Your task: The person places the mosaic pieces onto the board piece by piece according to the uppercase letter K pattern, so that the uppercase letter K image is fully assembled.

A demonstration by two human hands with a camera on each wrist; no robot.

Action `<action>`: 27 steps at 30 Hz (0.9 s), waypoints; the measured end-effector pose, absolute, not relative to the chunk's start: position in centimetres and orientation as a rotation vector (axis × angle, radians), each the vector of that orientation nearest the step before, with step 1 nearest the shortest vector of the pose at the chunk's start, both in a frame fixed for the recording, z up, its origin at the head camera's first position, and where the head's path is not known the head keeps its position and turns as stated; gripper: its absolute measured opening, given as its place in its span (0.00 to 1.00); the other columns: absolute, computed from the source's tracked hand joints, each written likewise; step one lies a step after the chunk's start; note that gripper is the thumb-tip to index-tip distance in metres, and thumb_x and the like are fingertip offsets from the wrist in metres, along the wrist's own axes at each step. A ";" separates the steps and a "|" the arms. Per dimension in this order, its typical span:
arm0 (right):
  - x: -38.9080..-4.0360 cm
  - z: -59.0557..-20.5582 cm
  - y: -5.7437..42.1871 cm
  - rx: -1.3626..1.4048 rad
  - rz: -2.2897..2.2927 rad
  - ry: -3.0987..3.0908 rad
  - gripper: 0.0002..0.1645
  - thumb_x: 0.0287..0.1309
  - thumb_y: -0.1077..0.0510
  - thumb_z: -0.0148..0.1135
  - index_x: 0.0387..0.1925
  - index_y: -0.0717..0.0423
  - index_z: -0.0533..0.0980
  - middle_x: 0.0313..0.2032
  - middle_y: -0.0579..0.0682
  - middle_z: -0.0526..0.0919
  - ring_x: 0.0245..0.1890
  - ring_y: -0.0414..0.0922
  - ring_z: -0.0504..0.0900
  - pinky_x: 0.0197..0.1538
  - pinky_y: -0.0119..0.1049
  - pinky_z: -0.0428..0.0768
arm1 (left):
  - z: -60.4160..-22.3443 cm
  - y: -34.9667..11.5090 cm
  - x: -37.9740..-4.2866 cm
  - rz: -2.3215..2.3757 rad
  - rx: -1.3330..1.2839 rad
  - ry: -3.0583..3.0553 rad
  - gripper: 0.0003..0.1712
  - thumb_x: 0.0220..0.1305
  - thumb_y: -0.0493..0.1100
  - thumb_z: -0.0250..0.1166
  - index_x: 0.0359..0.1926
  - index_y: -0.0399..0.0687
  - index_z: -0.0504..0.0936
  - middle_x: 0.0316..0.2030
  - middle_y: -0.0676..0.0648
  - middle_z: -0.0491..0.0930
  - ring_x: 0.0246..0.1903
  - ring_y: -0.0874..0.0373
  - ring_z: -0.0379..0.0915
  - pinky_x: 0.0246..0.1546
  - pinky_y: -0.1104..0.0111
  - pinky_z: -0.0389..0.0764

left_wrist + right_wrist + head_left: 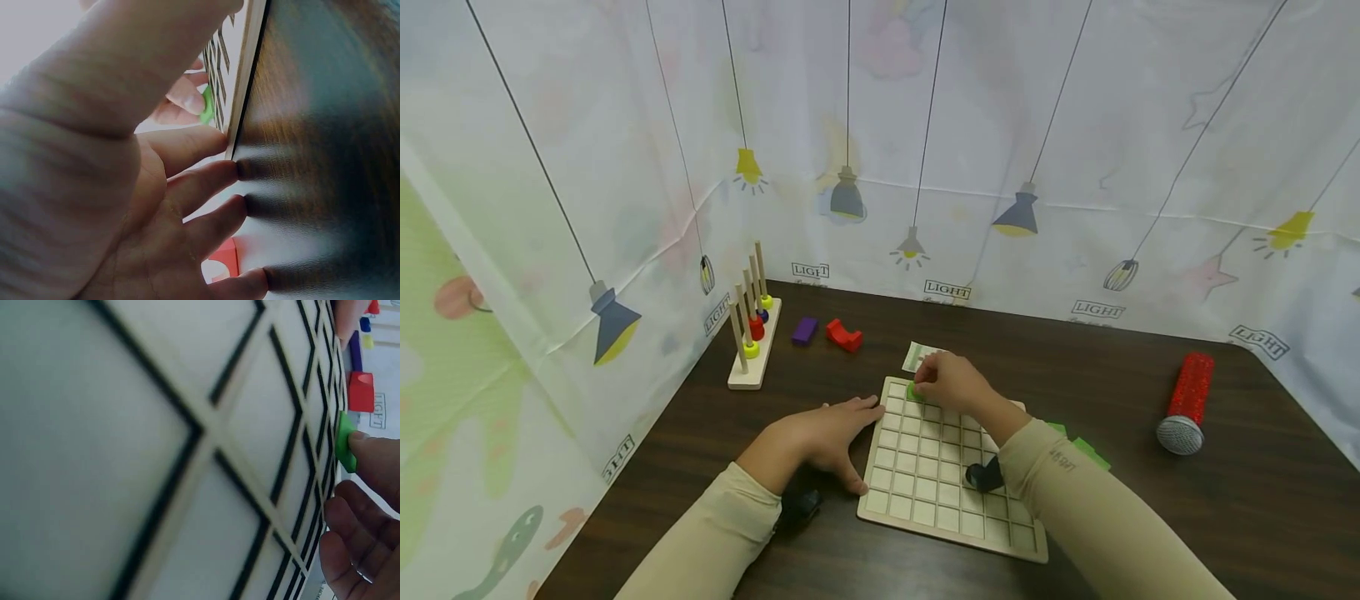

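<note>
A pale wooden grid board (904, 482) lies on the dark table, its square cells marked off by raised strips. At the far left corner, my right hand (957, 386) pinches a small green tile (913, 392). The thumb presses on this tile (344, 444) in the right wrist view, with the other fingers beside the board's far edge. My left hand (823, 435) rests at the board's left side, fingers spread and fairly straight, thumb near the front left corner. In the left wrist view its fingertips (228, 169) touch the table beside the rim.
A peg stand (751, 375) with colored beads stands at the back left. Near it lie a purple block (804, 331) and a red arched block (844, 336). A printed paper (916, 356) sits behind the board, green tiles (1092, 454) and a red microphone (1187, 404) to the right.
</note>
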State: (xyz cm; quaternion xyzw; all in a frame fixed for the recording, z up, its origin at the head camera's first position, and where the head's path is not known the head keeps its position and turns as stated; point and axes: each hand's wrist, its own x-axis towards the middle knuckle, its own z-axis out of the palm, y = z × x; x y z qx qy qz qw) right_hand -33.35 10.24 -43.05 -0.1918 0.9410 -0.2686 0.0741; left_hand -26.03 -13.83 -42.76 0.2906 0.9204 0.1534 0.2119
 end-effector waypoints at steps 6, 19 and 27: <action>-32.9 -43.1 9.9 -0.581 -0.672 2.866 0.08 0.65 0.55 0.70 0.44 0.53 0.87 0.36 0.44 0.84 0.36 0.42 0.81 0.42 0.44 0.80 | -42.7 -13.8 -25.9 0.429 0.797 2.544 0.66 0.49 0.59 0.82 0.81 0.49 0.54 0.80 0.46 0.47 0.78 0.49 0.41 0.72 0.41 0.51; -30.8 -41.7 15.4 -0.609 -0.694 2.831 0.16 0.68 0.53 0.67 0.53 0.55 0.84 0.45 0.49 0.82 0.45 0.48 0.79 0.47 0.48 0.79 | -42.2 -13.8 -25.6 0.450 0.798 2.539 0.65 0.51 0.56 0.82 0.81 0.48 0.53 0.80 0.44 0.45 0.78 0.47 0.40 0.72 0.41 0.48; -28.2 -41.4 20.6 -0.620 -0.697 2.845 0.17 0.67 0.53 0.68 0.52 0.57 0.84 0.42 0.47 0.83 0.39 0.45 0.78 0.39 0.43 0.79 | -42.4 -13.7 -25.8 0.435 0.804 2.542 0.66 0.50 0.56 0.82 0.81 0.48 0.53 0.80 0.45 0.45 0.78 0.47 0.40 0.72 0.41 0.48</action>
